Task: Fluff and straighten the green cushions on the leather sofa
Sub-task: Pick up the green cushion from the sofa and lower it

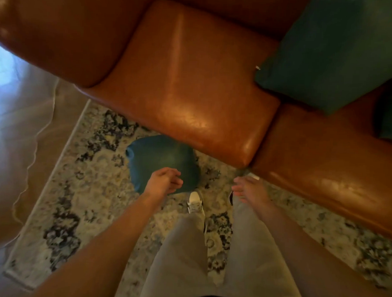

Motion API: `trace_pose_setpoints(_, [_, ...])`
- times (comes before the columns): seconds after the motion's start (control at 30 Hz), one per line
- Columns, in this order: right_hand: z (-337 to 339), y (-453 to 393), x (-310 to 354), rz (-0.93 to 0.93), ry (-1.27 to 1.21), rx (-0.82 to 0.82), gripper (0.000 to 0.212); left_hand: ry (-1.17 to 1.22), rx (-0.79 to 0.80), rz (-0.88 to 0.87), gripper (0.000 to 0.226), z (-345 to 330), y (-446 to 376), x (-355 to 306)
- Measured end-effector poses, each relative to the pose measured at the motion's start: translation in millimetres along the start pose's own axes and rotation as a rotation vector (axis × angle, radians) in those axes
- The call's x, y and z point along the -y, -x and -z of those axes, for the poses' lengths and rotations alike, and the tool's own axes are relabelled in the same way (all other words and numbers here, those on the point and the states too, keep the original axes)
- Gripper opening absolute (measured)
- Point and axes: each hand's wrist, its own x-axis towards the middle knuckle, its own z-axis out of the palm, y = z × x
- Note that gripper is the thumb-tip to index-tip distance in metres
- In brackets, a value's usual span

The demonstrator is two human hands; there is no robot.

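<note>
A green cushion [162, 157] lies on the rug just in front of the brown leather sofa [193, 81]. My left hand [164, 180] hovers over its near edge with fingers loosely curled, holding nothing that I can see. My right hand [248, 189] hangs further right above the rug with relaxed fingers, holding nothing. A second green cushion [331, 55] leans on the sofa seat at the upper right. Part of a third green cushion [389, 115] shows at the right edge.
A patterned rug [81, 211] covers the floor in front of the sofa, with glossy bare floor [18, 120] to the left. My legs and shoes [195, 202] stand close to the fallen cushion. The sofa arm [50, 32] is at the upper left.
</note>
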Motion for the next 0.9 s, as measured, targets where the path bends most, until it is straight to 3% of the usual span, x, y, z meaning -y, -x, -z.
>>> trace_pose_setpoints(0.13, [-45.8, 21.5, -19.0, -0.122, -0.139, -0.025, 0.030, -0.103, -0.021, -0.092, 0.022, 37.0, 11.6, 19.6])
trace_pose_setpoints(0.27, [-76.1, 32.4, -32.7, -0.241, -0.358, 0.070, 0.036, -0.261, -0.027, -0.131, 0.023, 55.5, 10.3, 31.8])
trace_pose_setpoints(0.47, [-107.9, 29.7, -49.5, -0.324, -0.468, 0.072, 0.040, -0.594, 0.031, -0.222, 0.020, 67.2, -10.1, 23.0])
trace_pose_setpoints(0.8, [-237.7, -2.7, -82.1, -0.385, -0.805, -0.071, 0.038, -1.063, 0.069, -0.369, 0.020, 132.0, -128.1, 19.9])
trace_pose_setpoints(0.9, [-278.0, -26.8, -102.6, -0.437, -0.867, -0.098, 0.021, -1.138, 0.067, -0.422, 0.021, 149.5, -170.6, 29.9])
